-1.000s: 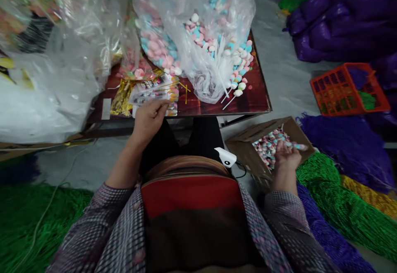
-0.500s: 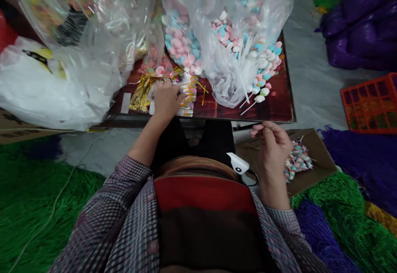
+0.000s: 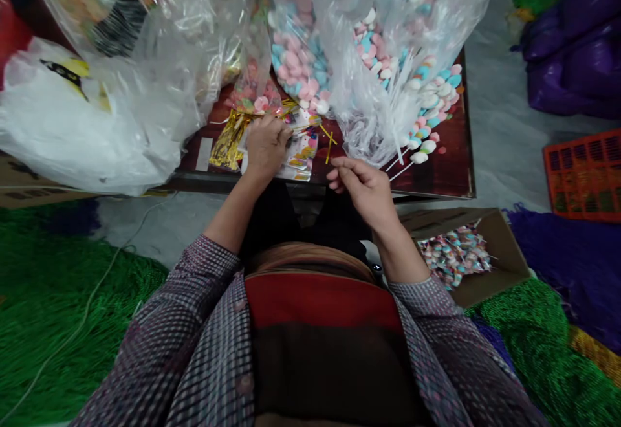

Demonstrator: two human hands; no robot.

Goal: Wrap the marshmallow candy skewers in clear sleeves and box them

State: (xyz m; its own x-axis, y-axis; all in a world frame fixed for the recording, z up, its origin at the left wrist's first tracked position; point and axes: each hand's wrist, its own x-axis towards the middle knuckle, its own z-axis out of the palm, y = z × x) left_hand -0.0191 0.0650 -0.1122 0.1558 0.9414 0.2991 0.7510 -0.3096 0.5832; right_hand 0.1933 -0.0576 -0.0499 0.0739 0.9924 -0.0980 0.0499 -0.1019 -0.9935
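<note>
Wrappers point(image 3: 303, 155) lie in a flat, overlapping spread at the near edge of the table point(image 3: 449, 178), left of its middle. Just to their left are the gold ties point(image 3: 226, 145), in a loose bunch that is best left undisturbed lest it tangle. Next comes the left hand point(image 3: 266, 145), fingers bent down over the wrappers; whether it pinches one, I cannot tell. A light touch on the top layer should work best, since thin film likely clings and a hard press could drag several. Right of the spread, two loose ties point(image 3: 328, 149) cross on the wood, near the right hand point(image 3: 366, 187). That hand is apart from the left, thumb close to fingers; I cannot tell whether anything is between them. Low and near suits it, clear of the sticks point(image 3: 402, 171) of the candy point(image 3: 429, 147) farther right. Farthest right, the box point(image 3: 504, 252) holds sweets point(image 3: 453, 255).
</note>
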